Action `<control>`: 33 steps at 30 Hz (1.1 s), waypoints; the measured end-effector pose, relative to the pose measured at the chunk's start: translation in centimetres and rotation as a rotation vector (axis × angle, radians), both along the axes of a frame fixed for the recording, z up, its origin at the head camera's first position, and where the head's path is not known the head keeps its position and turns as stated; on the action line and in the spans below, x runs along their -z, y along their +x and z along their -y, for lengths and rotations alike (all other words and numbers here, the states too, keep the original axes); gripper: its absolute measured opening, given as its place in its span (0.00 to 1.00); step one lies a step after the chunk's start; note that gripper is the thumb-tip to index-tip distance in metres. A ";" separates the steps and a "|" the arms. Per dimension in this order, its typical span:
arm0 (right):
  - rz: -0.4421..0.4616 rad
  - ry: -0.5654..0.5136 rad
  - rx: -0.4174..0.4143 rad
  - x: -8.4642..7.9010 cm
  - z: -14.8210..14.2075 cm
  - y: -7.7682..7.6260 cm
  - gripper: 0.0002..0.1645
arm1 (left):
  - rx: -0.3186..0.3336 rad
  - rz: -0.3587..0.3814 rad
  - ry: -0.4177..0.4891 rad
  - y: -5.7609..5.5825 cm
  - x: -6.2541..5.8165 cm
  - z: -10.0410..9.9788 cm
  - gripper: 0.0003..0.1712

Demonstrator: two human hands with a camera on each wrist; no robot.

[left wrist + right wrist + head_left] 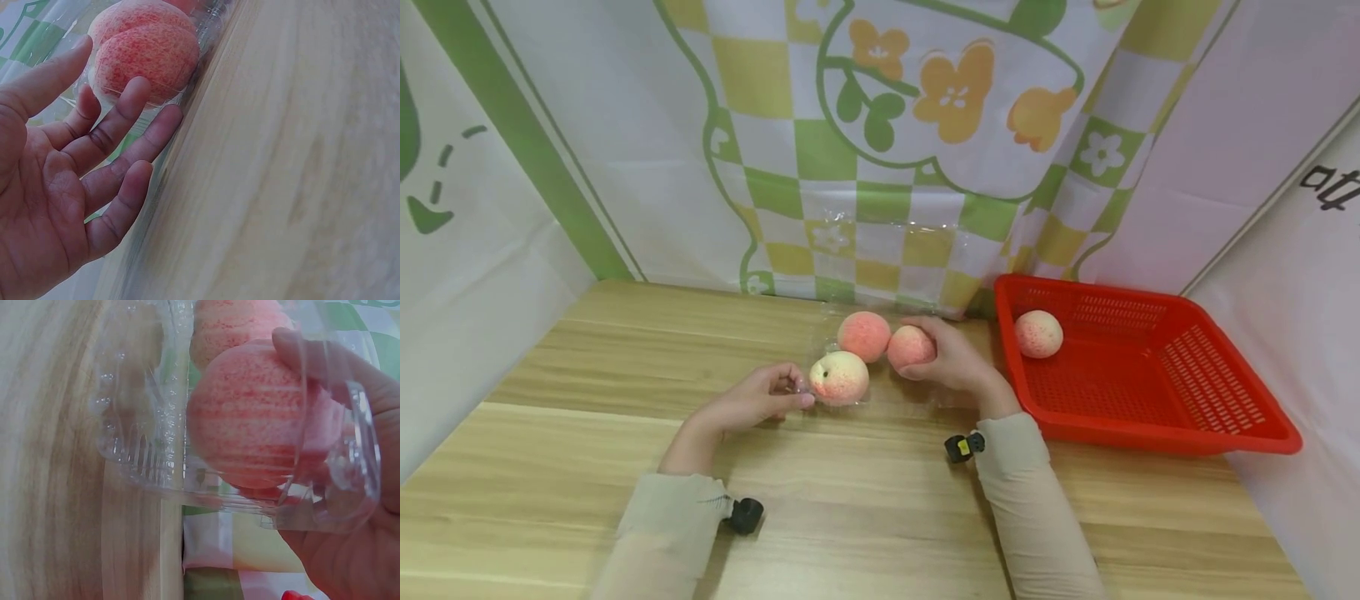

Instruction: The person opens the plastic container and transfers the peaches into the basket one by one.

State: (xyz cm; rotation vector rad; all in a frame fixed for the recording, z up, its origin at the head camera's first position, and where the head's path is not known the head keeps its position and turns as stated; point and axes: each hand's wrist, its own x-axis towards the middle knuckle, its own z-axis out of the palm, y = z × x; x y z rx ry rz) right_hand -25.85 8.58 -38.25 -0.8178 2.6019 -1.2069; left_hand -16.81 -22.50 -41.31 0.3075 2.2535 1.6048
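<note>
A clear plastic box (140, 464) with its lid raised holds three peaches. One pale yellow peach (840, 382) lies at the front left, a pink peach (864, 335) lies behind it, and another pink peach (912, 351) is at the right. My right hand (957, 357) reaches into the box and grips that right-hand peach, thumb in front and fingers behind. At the box's left edge is my left hand (760, 395), beside the pale peach. The left wrist view shows its fingers loosely bent and spread, with nothing between them.
To the right stands a red plastic basket (1157, 437) with slotted walls, its rim close to my right forearm. One peach (1039, 334) lies inside at its left. A checked, flowered cloth (827, 150) hangs behind the wooden table (850, 508).
</note>
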 end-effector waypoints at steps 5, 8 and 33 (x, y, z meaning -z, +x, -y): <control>-0.011 -0.020 0.004 -0.1 0.0 0.1 0.41 | -0.002 0.000 0.004 0.0 0.0 0.0 0.14; -0.019 -0.025 -0.001 -0.2 0.0 0.1 0.41 | -0.003 0.002 0.004 0.1 0.0 0.0 0.14; 0.004 -0.142 -0.009 -0.4 -0.1 0.9 0.39 | -0.008 0.006 0.008 0.0 0.0 0.0 0.13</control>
